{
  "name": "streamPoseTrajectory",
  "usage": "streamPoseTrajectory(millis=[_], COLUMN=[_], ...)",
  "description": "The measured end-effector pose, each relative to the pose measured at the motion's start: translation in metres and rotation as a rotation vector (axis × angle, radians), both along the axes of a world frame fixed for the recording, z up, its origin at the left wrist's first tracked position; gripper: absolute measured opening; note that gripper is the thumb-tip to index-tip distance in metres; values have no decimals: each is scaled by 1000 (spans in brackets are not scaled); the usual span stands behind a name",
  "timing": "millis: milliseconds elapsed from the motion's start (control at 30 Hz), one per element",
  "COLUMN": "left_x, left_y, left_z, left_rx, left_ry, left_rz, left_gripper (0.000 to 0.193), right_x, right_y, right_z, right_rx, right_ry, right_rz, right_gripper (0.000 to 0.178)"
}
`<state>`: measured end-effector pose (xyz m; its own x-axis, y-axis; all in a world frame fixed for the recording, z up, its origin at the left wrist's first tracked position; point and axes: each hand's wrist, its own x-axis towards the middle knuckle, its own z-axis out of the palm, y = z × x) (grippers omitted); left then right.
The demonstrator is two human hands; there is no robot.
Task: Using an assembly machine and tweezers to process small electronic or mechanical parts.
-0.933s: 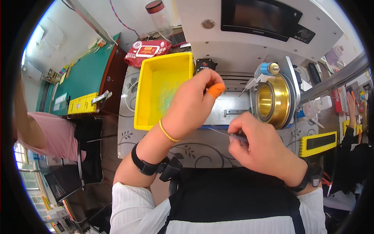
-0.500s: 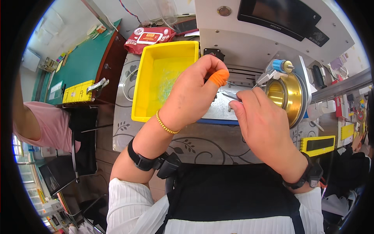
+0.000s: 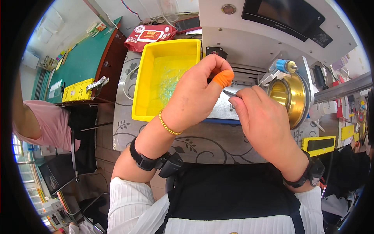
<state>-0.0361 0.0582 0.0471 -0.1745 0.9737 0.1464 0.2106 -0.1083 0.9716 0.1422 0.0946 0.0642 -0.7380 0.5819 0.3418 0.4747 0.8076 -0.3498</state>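
One grey pair of tweezers (image 3: 230, 94), right of the yellow bin (image 3: 141, 84), sat pinched in the right hand (image 3: 265, 117); a slip could have jabbed the left hand (image 3: 194, 91), fingers curled (holding what, I couldn't tell).

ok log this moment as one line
left hand: orange cover on thumb, grip unclear | right hand: holds grey tool, tip near left thumb | yellow bin: thin strands inside
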Motion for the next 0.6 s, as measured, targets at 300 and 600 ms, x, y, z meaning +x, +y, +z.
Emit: streamPoseTrajectory(millis=[300,600], left_x=[-6,-59], left_y=[-4,-54], left_z=[3,-31], left_rx=[-22,87], left_ry=[151,608], left_rz=[141,380], left_gripper=[10,24], right_x=[5,23], right_y=[-12,-21], right_z=[-5,-31], right_rx=[-28,-9], right_ry=[31,-40], right_rz=[19,112], right_gripper=[21,20])
